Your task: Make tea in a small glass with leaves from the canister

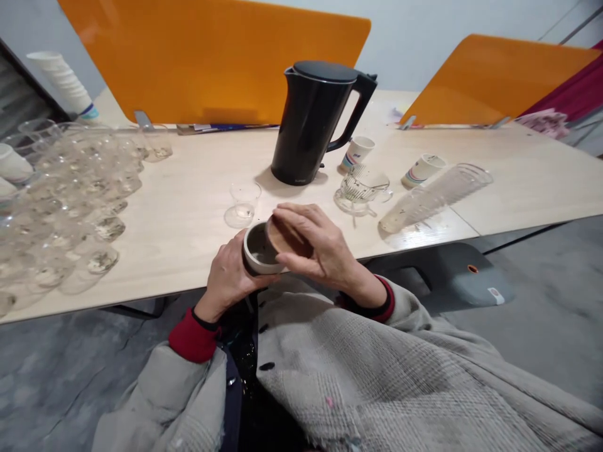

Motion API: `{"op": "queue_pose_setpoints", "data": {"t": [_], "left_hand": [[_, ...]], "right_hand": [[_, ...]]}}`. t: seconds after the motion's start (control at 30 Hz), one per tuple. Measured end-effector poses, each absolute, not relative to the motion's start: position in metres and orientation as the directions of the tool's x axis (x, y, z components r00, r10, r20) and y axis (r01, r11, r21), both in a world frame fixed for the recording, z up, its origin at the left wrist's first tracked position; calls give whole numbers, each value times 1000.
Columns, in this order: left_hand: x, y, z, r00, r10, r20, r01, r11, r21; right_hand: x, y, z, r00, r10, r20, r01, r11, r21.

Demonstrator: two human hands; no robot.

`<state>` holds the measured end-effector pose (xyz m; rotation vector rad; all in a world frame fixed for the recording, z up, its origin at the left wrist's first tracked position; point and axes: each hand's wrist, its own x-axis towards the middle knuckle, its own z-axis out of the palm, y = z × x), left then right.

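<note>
My left hand is wrapped around a round, pale-rimmed cup at the table's front edge. Its dark inside shows, but what lies in it is hard to make out. Fingers of my right hand grip a brownish round lid, tilted up at the cup's right rim. Just beyond the cup stands a clear plastic cup with a little in its bottom. To the right is a glass strainer cup with dark bits like tea leaves in it.
A black electric kettle stands behind my hands. Many clear cups with dark bits crowd the left. Paper cups and a stack of clear cups sit to the right. Orange dividers line the back; a grey stool is below.
</note>
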<state>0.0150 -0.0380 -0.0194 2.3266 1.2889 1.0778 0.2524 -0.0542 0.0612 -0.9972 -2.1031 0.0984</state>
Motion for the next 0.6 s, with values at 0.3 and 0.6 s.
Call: {"op": "queue_pose_setpoints", "data": {"t": [0.3,0.6], "left_hand": [[14,-36,-24,346,837,424,623,-543,563],[15,-36,-24,351,836,422,605,-547,579]], "right_hand": [[221,-42,51,-534,693,485,663,698,-268],[220,-44,38,-511,714,478,677,677,-288]]}}
